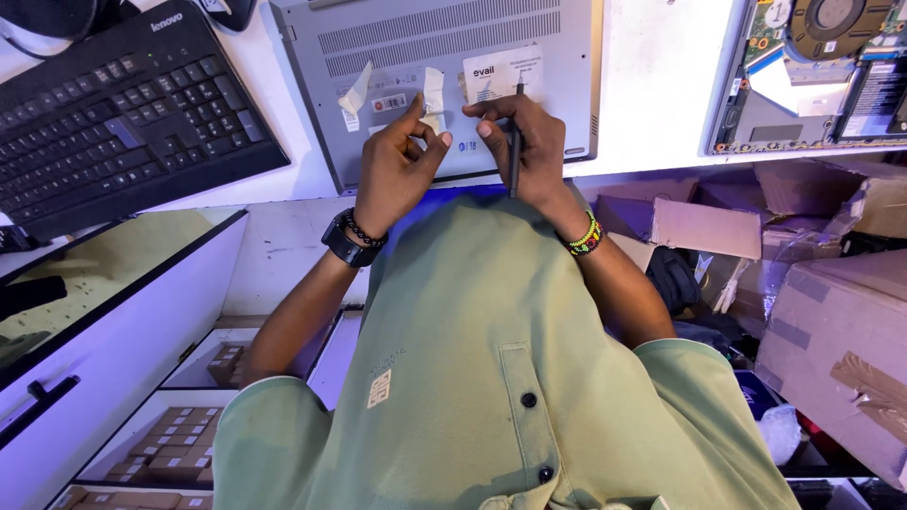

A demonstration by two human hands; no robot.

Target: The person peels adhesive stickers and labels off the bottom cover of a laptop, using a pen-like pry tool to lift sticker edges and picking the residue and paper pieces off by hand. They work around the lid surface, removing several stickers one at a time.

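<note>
Left hand (397,168) pinching a strip of pale tape (433,94) on the upturned grey laptop (444,57), right hand (524,142) gripping a thin dark pen (515,156), white shelf compartments (142,416) below holding small brown boxes (175,444)

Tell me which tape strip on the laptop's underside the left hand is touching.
The middle strip: the left hand pinches its lower end. The strip to its left lies apart, curled and untouched.
</note>
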